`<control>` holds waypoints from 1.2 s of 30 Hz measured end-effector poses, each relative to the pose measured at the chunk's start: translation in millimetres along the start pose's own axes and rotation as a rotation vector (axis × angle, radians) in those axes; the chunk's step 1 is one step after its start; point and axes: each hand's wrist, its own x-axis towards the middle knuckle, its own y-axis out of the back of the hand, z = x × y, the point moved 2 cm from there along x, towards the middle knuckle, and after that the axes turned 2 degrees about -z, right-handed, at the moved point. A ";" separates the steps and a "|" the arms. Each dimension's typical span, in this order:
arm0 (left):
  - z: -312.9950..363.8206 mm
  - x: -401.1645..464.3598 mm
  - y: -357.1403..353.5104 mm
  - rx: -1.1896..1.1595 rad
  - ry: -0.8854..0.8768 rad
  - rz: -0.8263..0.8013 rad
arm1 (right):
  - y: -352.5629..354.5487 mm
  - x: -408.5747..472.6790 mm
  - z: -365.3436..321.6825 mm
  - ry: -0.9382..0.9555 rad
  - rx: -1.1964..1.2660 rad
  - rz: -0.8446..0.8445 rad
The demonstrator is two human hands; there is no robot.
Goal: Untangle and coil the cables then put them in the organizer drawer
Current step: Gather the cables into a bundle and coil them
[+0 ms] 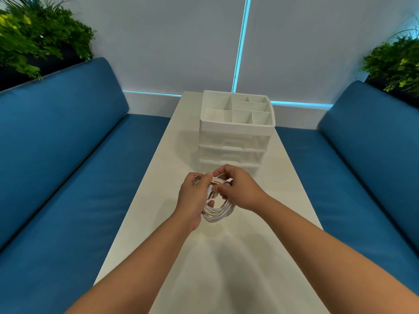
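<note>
Hard to read: the cable ends. Something metallic or connector-like shows by the left hand's knuckles, too blurred to identify. Can't tell how many separate cables are in the bundle. No brand, label or writing readable anywhere.

Left to right:

- Far left: leafy green plant [34, 35] in a dark planter, cut off by the frame edge. Below it a blue padded bench [63, 137], smooth upholstery, running along the left side of the table.
- Centre: long white table [158, 155], matte and smooth, near end cut off at the bottom edge.
- Left hand [195, 198]: fingers curled round the left side of the cable coil [218, 213], thumb showing through the loop. Holding it just above the table, near the middle.
- The coil: white round cables wound in several loops, roughly circular, lower arc hanging free below both hands; upper part hidden by fingers.
- Right hand [238, 189]: fingers curled, pinching the strands at the coil's top. Exact fingertip contact hidden.
- Beyond the hands: white plastic organizer [235, 130], open divided tray on top with several rectangular compartments, two translucent drawers stacked beneath with recessed handles. Both drawers look closed. Coil sits just in front of it, not touching.
- Right: second blue bench [353, 159], another plant [394, 62] partly cut off.
- Behind: pale wall with cyan light strips [241, 41].
</note>
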 end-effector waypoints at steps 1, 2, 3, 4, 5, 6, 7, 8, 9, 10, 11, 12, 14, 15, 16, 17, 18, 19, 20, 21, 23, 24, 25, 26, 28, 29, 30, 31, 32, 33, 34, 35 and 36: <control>0.4 0.8 0.7 0.025 -0.010 -0.002 | 2.0 -0.3 0.5 -0.006 0.022 -0.039; 0.9 1.2 1.0 0.039 -0.015 -0.007 | 4.2 -1.0 1.5 -0.018 0.062 -0.075; 1.5 1.1 0.9 0.041 -0.015 -0.013 | 6.7 -1.5 2.4 -0.033 0.095 -0.100; 1.8 0.7 0.5 0.034 -0.009 -0.018 | 8.8 -2.5 2.1 -0.041 0.106 -0.119; 2.0 -0.1 0.2 0.018 0.001 -0.024 | 10.3 -2.9 1.7 -0.040 0.082 -0.130; 2.6 -1.0 -0.7 -0.005 0.016 -0.032 | 11.0 -2.8 0.8 -0.032 0.024 -0.133; 3.5 -2.5 -2.0 -0.032 0.031 -0.048 | 11.0 -2.5 0.2 -0.017 -0.055 -0.126; 4.4 -3.7 -3.7 -0.056 0.044 -0.067 | 10.1 -2.1 0.2 -0.001 -0.132 -0.108; 5.5 -4.5 -5.5 -0.074 0.054 -0.087 | 8.7 -1.8 0.4 0.018 -0.190 -0.077; 6.8 -4.8 -7.0 -0.090 0.062 -0.101 | 7.1 -2.2 0.5 0.041 -0.226 -0.037; 8.4 -4.8 -8.1 -0.107 0.069 -0.107 | 5.2 -2.3 0.4 0.065 -0.252 0.003; 10.0 -4.5 -8.8 -0.123 0.074 -0.107 | 3.1 -2.7 0.5 0.085 -0.273 0.040; 11.6 -3.1 -8.5 -0.141 0.078 -0.104 | -0.2 -1.8 1.3 0.095 -0.281 0.105; 12.1 -2.9 -8.1 -0.145 0.081 -0.106 | -0.7 -0.9 2.1 0.084 -0.270 0.133; 11.9 -2.6 -7.6 -0.143 0.085 -0.109 | 0.0 0.6 3.2 0.061 -0.244 0.149; 11.3 -2.6 -6.9 -0.135 0.089 -0.110 | 1.8 2.4 4.9 0.025 -0.192 0.137; 9.9 -2.1 -5.9 -0.122 0.091 -0.103 | 3.8 3.8 7.0 -0.017 -0.115 0.088; 8.4 -1.9 -4.5 -0.111 0.092 -0.087 | 6.1 3.7 8.6 -0.051 -0.028 0.013; 6.9 -1.1 -2.8 -0.110 0.092 -0.067 | 8.4 2.7 9.1 -0.077 0.063 -0.066; 5.8 -0.7 -1.0 -0.118 0.094 -0.048 | 10.5 1.4 8.8 -0.098 0.146 -0.136; 5.1 -0.4 0.6 -0.145 0.104 -0.033 | 13.2 -0.4 7.1 -0.112 0.241 -0.214; 5.0 -0.2 0.2 -0.155 0.109 -0.036 | 14.0 -0.5 6.5 -0.119 0.241 -0.220; 5.4 -0.3 -0.6 -0.160 0.112 -0.039 | 14.6 -0.7 5.9 -0.125 0.222 -0.213; 6.1 -0.5 -1.6 -0.167 0.114 -0.041 | 14.6 -1.4 5.0 -0.128 0.213 -0.207; 8.6 -0.9 -2.3 -0.198 0.116 -0.033 | 14.7 -3.3 3.8 -0.119 0.268 -0.217; 9.6 -0.8 -1.6 -0.219 0.118 -0.020 | 15.0 -4.7 2.4 -0.107 0.307 -0.225; 10.3 -0.2 -0.4 -0.237 0.117 -0.003 | 15.0 -6.0 0.5 -0.092 0.340 -0.222; 11.0 0.0 0.9 -0.249 0.112 0.016 | 14.7 -6.3 -0.5 -0.081 0.363 -0.200; 11.2 0.6 1.8 -0.252 0.101 0.034 | 14.1 -6.1 -1.3 -0.075 0.375 -0.164; 11.3 0.7 2.1 -0.252 0.085 0.049 | 13.2 -4.8 -1.4 -0.073 0.376 -0.122; 11.4 0.4 2.0 -0.248 0.067 0.061 | 11.9 -4.0 -2.1 -0.069 0.372 -0.083; 11.9 -0.2 2.0 -0.244 0.052 0.070 | 10.4 -3.5 -3.0 -0.061 0.366 -0.053; 12.3 -0.3 2.2 -0.239 0.036 0.077 | 8.7 -3.1 -3.5 -0.051 0.363 -0.029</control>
